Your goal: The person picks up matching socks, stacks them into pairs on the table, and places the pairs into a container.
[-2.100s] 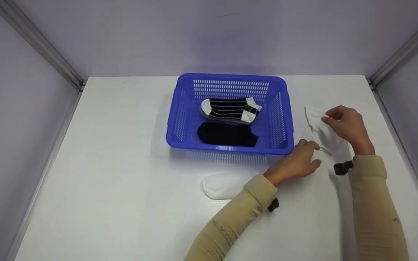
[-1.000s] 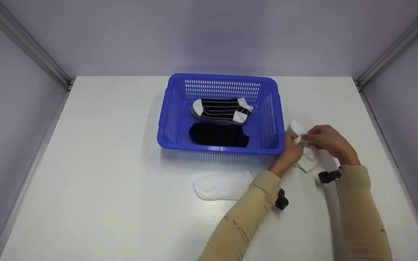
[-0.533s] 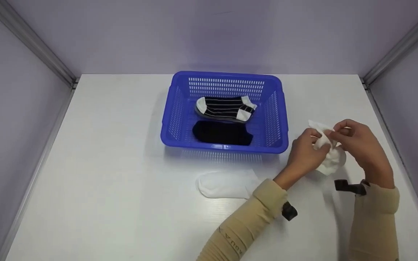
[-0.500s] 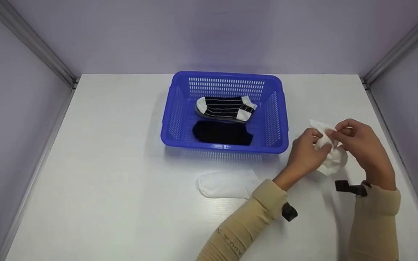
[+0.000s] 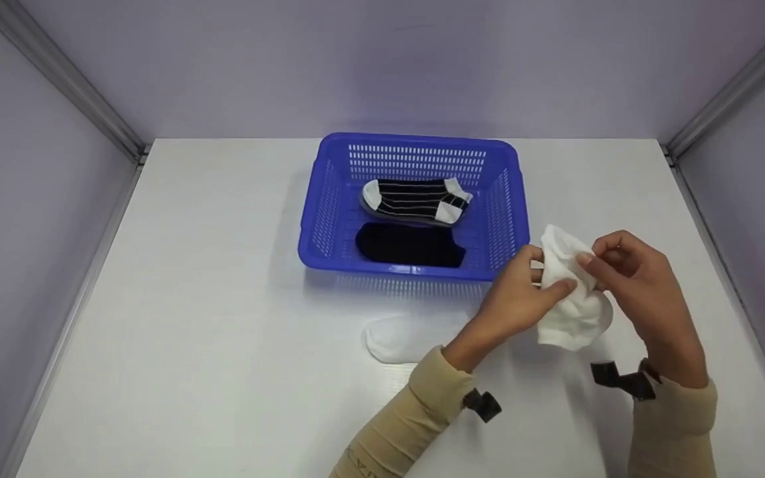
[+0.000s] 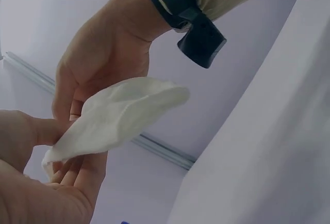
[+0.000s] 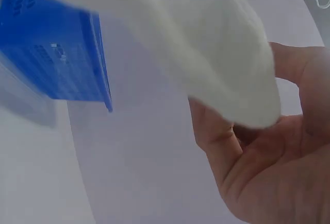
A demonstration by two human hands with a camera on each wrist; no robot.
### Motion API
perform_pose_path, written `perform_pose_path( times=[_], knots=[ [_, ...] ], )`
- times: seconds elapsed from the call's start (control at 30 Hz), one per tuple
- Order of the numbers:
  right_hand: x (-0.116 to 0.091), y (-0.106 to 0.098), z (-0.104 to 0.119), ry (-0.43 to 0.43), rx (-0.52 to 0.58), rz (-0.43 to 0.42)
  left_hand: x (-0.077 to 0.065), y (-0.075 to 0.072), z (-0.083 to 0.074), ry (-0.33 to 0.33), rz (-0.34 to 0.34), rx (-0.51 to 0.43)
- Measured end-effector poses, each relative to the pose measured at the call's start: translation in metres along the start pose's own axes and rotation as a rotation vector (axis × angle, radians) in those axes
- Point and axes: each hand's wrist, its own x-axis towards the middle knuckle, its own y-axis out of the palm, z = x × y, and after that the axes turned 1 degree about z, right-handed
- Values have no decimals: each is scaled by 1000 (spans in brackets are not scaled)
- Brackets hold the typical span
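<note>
A rumpled white sock [image 5: 572, 305] is held above the table, right of the basket, between my two hands. My left hand [image 5: 518, 292] grips its left side, thumb on top and fingers beneath. Thumb and fingers of my right hand [image 5: 641, 279] pinch its upper right edge. In the left wrist view the sock [image 6: 124, 113] hangs out from the fingers of both hands. The right wrist view has the sock [image 7: 206, 43] close to the camera, in front of the right hand [image 7: 289, 152]. Another white sock [image 5: 402, 338] lies flat on the table, partly behind my left forearm.
A blue plastic basket [image 5: 309, 219] stands at the back middle of the white table [image 5: 210, 299]. Inside are a black sock with white stripes [image 5: 416, 199] and a plain black sock [image 5: 409, 244]. Pale panels [image 5: 409, 66] wall the table at the back and sides.
The white sock lay on the table at the right two seconds ago. Both hands have taken hold of it, lifted it and drawn it toward the body, where it now appears more spread out.
</note>
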Motion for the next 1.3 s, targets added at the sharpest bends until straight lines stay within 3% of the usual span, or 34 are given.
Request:
perform_pose_path(
  times=[0.27,0.53,0.67,0.8,0.87,0.97,1.3],
  knots=[
    [-11,48,-8,59,7,95,-24,-54,13,-47,94,-43],
    [-19,95,-19,255,135,288,-46,-97,33,-57,34,-49],
    [-26,108,-32,301,158,447,-58,-106,45,-62,2,-95],
    [-32,113,-42,239,118,621,-66,-108,58,-70,-32,-144],
    [-34,114,-45,198,114,669,-68,-108,63,-65,-44,-169],
    [-35,118,-48,160,119,697,-70,-109,68,-58,-60,-203],
    [-30,117,-54,103,-10,662,-67,-124,74,-81,-160,-379]
  ],
)
